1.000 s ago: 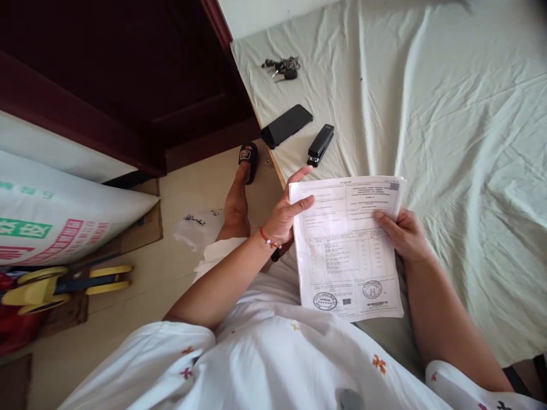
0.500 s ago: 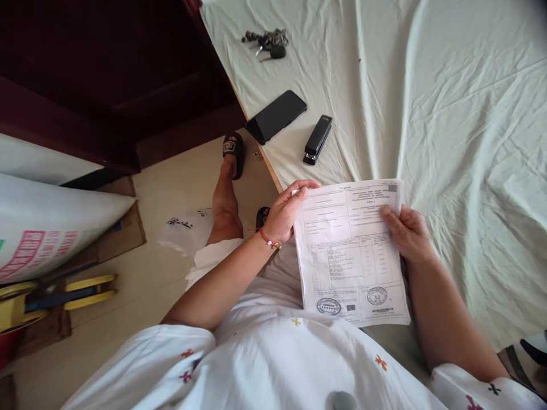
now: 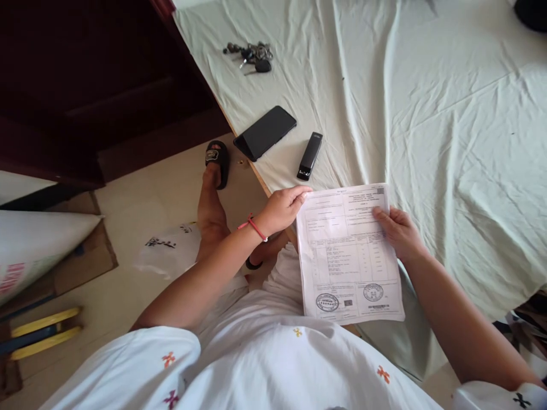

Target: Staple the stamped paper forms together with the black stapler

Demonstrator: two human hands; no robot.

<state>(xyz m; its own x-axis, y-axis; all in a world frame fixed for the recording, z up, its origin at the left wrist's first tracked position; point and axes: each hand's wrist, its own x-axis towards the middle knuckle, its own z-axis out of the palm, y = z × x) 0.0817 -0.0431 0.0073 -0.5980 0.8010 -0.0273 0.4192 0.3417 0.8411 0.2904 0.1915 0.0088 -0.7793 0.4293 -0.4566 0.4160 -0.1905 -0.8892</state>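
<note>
A stack of printed paper sheets (image 3: 342, 265), with two oval stamps near its bottom edge, is held upright in front of my lap. My left hand (image 3: 284, 210), with a red string bracelet at the wrist, pinches the upper left corner. On the right edge, my right hand (image 3: 399, 230) grips the sheets, thumb on the front face and fingers hidden behind. Just beyond the papers, a black stapler (image 3: 310, 155) lies on the cloth-covered table (image 3: 427, 154). To its left is a dark phone in a folding case (image 3: 265, 132).
A bunch of keys (image 3: 253, 57) rests farther back on the table. At left on the floor are a plastic bag (image 3: 166, 250), a large white sack (image 3: 43, 245) and a yellow-and-blue object (image 3: 45, 333). A dark object (image 3: 532, 14) shows at the far right corner.
The camera view has shifted, so the table items appear lower and farther left. Both hands keep hold of the papers, which look almost unchanged in position.
</note>
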